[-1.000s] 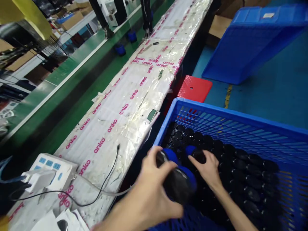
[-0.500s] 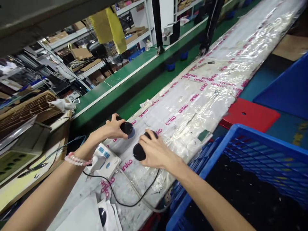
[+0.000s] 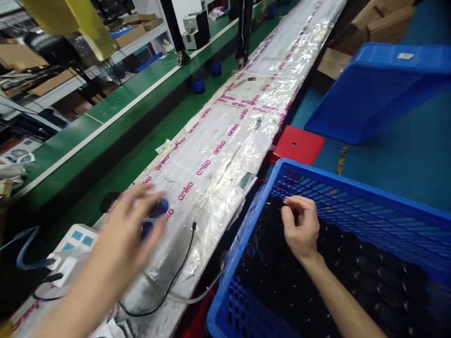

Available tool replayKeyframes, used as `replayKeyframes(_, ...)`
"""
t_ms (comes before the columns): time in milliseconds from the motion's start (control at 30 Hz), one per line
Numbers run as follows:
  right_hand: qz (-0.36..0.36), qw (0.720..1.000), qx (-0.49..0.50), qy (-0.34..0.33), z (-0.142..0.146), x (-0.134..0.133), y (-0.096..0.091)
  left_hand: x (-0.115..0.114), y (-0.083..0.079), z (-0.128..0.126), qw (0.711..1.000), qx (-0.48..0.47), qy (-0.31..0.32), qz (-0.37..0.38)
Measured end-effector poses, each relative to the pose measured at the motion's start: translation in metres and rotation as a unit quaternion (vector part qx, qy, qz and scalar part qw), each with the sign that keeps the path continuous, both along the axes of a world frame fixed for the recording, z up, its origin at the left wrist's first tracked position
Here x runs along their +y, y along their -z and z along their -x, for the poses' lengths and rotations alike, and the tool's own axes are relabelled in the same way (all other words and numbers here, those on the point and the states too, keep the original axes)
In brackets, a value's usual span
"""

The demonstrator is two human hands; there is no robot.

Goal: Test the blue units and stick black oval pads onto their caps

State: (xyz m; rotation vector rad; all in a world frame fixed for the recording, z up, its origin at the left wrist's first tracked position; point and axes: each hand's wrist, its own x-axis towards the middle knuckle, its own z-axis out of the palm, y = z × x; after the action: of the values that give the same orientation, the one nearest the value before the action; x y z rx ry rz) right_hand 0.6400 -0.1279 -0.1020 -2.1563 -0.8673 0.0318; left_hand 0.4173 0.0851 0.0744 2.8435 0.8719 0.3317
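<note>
The blurry left hand (image 3: 123,234) has its fingers apart near blue things (image 3: 162,206). The right hand (image 3: 303,230) curls over the basket (image 3: 352,185); I can't tell if it holds anything.

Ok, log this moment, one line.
left hand: blurred, grip unclear, near blue pieces; right hand: curled, over blue crate; contents: black round pieces

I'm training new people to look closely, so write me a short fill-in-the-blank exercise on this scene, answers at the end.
1. The right hand is over a basket whose colour is ____.
2. The word printed repeatedly in pink on the table covering is ____.
3. The stool by the far end of the basket is ____ in colour.
4. The left hand is near a power strip whose casing is ____.

Missing words: blue; anko; red; white.
</note>
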Motion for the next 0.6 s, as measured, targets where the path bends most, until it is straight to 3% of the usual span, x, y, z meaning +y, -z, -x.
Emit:
replayKeyframes(33, 0.03, 0.999, 0.016, 0.022, -0.015, -0.028, 0.026, -0.038, 0.007, -0.022, 0.998, -0.028, 0.044, 0.04)
replayKeyframes(100, 0.102, 0.993, 0.059, 0.01, -0.029, -0.069, 0.077, -0.111, 0.04, -0.067, 0.966, 0.097, 0.135, 0.2)
replayKeyframes(167, 0.185, 0.977, 0.105, -0.018, -0.02, -0.091, 0.122, -0.165, 0.093, -0.108, 0.895, 0.278, 0.142, 0.319)
replayKeyframes(200, 0.226, 0.966, 0.125, -0.021, -0.01, -0.096, 0.141, -0.182, 0.124, -0.126, 0.879, 0.316, 0.13, 0.332)
replayKeyframes(300, 0.338, 0.927, 0.159, 0.027, 0.024, -0.102, 0.184, -0.198, 0.217, -0.163, 0.873, 0.364, 0.068, 0.317)
replayKeyframes(400, 0.411, 0.894, 0.161, 0.079, 0.041, -0.113, 0.211, -0.192, 0.29, -0.18, 0.881, 0.375, 0.023, 0.289)
replayKeyframes(500, 0.443, 0.882, 0.149, 0.063, 0.044, -0.13, 0.225, -0.194, 0.338, -0.181, 0.891, 0.373, 0.007, 0.259)
replayKeyframes(600, 0.457, 0.878, 0.141, 0.023, 0.041, -0.142, 0.227, -0.206, 0.365, -0.173, 0.903, 0.365, 0.011, 0.226)
